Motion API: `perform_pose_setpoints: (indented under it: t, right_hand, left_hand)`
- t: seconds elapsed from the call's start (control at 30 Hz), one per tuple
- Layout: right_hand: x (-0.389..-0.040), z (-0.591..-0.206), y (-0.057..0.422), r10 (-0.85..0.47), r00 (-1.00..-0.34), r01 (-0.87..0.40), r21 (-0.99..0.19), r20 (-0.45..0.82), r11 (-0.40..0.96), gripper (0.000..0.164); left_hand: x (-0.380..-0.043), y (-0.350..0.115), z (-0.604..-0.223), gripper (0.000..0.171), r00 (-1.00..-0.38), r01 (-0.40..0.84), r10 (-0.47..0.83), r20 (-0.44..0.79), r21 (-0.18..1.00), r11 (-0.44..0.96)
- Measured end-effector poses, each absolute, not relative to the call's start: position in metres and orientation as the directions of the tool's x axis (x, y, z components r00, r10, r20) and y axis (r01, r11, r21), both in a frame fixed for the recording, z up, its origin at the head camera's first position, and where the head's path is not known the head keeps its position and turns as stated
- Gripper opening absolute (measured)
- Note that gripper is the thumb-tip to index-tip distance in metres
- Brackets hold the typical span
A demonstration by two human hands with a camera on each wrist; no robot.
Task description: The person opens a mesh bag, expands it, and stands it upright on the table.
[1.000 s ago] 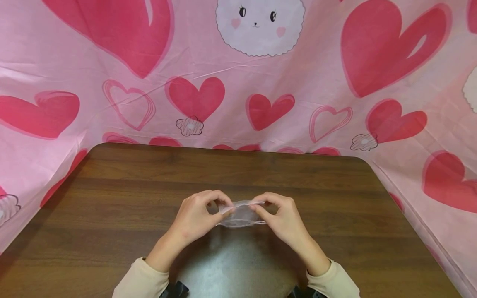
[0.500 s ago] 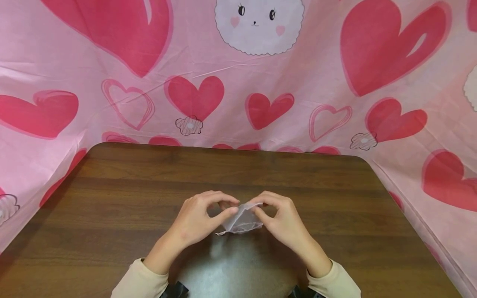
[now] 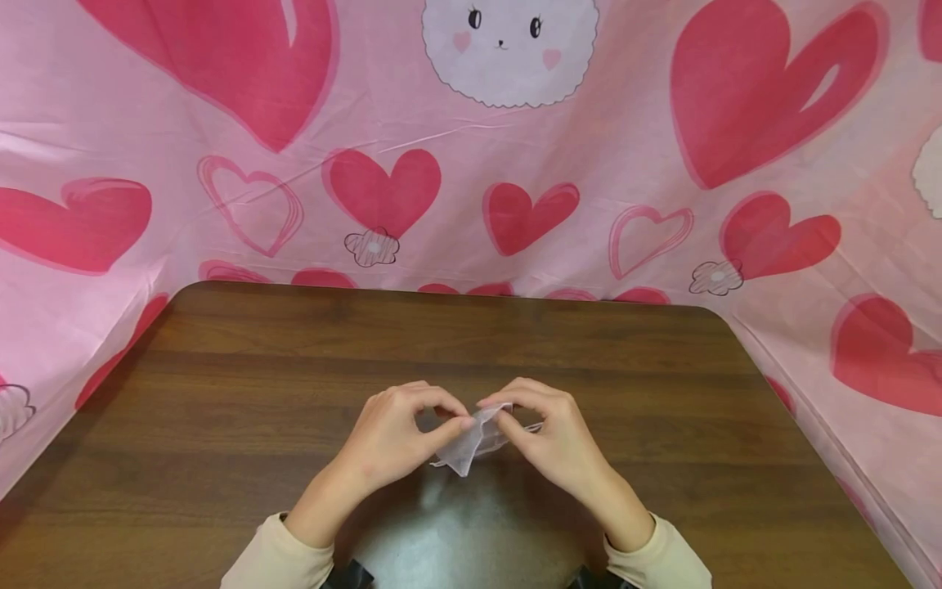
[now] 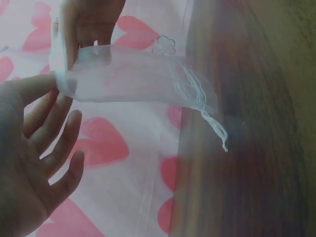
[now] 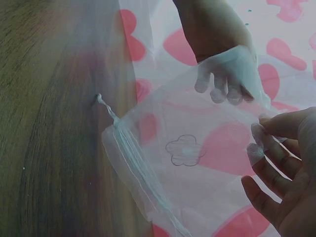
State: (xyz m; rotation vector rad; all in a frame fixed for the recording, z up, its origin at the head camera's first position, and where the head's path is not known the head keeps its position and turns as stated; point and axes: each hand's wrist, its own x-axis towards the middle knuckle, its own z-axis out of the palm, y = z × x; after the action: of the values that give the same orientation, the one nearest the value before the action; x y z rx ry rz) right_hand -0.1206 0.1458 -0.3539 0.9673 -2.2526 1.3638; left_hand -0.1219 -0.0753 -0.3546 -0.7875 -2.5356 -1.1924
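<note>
A small sheer white drawstring pouch (image 3: 464, 451) hangs between the two hands, above the table. My left hand (image 3: 393, 425) pinches its edge between thumb and forefinger. Opposite it, my right hand (image 3: 555, 421) pinches the same edge, fingertips close to those of the left. In the left wrist view the pouch (image 4: 133, 79) stretches out from the fingertips, with its white cord (image 4: 217, 131) dangling at the far end. The right wrist view shows left-hand fingers through the thin fabric (image 5: 187, 116). Nothing can be seen inside the pouch.
A brown wood-grain table (image 3: 294, 343) lies under the hands. Behind and beside it hangs a pink cloth (image 3: 456, 164) printed with hearts. Dark straps (image 3: 349, 575) sit at the wrists, by the beige sleeves (image 3: 283, 556).
The pouch was spread wide between the hands. Its edge has since been bunched and turned, with a corner now pointing down toward me. The fingertips have shifted along the edge and come closer together.
</note>
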Motion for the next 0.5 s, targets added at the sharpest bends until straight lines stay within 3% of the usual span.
perform_pose_setpoints:
  t: [0.23,0.5]
  right_hand:
    - [-0.1233,-0.3506,0.1494,-0.288,-0.757,-0.653,-0.663,0.586,0.367,0.021]
    - [-0.1223,-0.3479,0.1502,-0.202,-0.758,-0.647,-0.671,0.621,0.363,0.022]
  left_hand:
    - [-0.1247,-0.0766,-0.3540,0.008,-0.857,0.516,0.325,0.400,0.672,0.532]
    - [-0.1251,-0.0756,-0.3534,0.004,-0.911,0.412,0.218,0.350,0.790,0.455]
